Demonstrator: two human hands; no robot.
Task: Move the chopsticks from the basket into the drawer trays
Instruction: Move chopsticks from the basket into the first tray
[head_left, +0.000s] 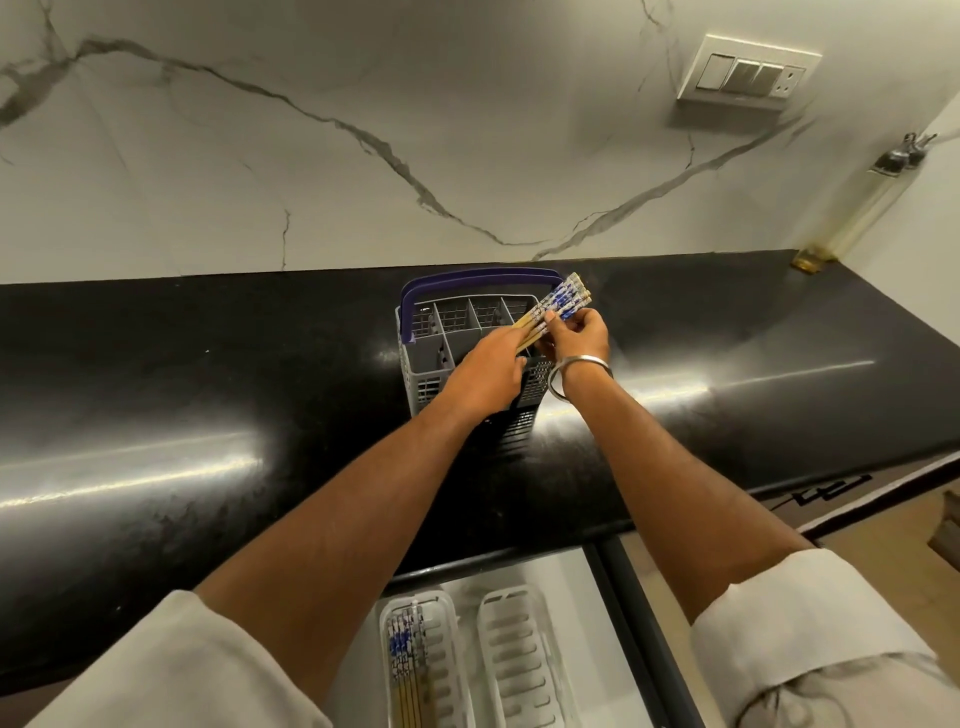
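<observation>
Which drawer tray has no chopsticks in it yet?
The right tray: only its bare slotted floor shows. The left tray already holds several chopsticks lying lengthwise. The near ends of both are cut off by the frame.

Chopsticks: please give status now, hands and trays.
Left hand and right hand both grip chopstick bundle above basket. Left tray holds some chopsticks; right tray none. Nothing blocking.

Arms: both are stretched forward, sleeves rolled to the elbows.
Left hand (491, 371): fingers are curled around a chopstick bundle.
Right hand (579, 332): the same bundle is pinched; a bangle is worn at the wrist.
</observation>
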